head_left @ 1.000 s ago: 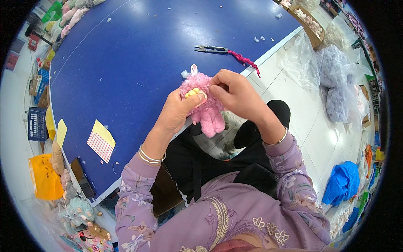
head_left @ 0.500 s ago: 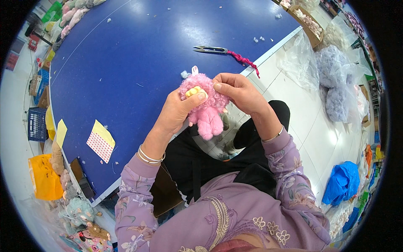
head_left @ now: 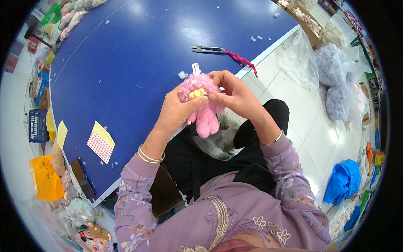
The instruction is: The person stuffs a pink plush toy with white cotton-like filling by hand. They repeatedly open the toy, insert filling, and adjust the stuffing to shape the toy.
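Between my two hands is a small pink plush toy [head_left: 207, 122] with curly fur on its upper part, smooth pink legs and a white tag at its top. A yellow piece [head_left: 196, 93] shows on its front. My left hand [head_left: 178, 105] grips the toy's left side, thumb pressed on the front beside the yellow piece. From the other side my right hand [head_left: 235, 93] pinches the curly fur, its thumb close to my left thumb. The toy hangs over the table's near edge. Beyond it on the blue table lie thread snips [head_left: 208, 49] with a braided pink cord [head_left: 241, 59].
Left on the blue table [head_left: 126, 54] lies a yellow-backed sticker sheet [head_left: 100, 143] with small red marks. Bits of white stuffing are scattered about. Plush toys [head_left: 79, 212] crowd the lower left. Plastic bags of grey fluff [head_left: 336, 80] and a blue bag [head_left: 342, 181] sit on the right-hand floor.
My right hand has shifted left and its thumb has come down onto the toy's front, next to my left thumb. The toy has turned slightly in my hands.
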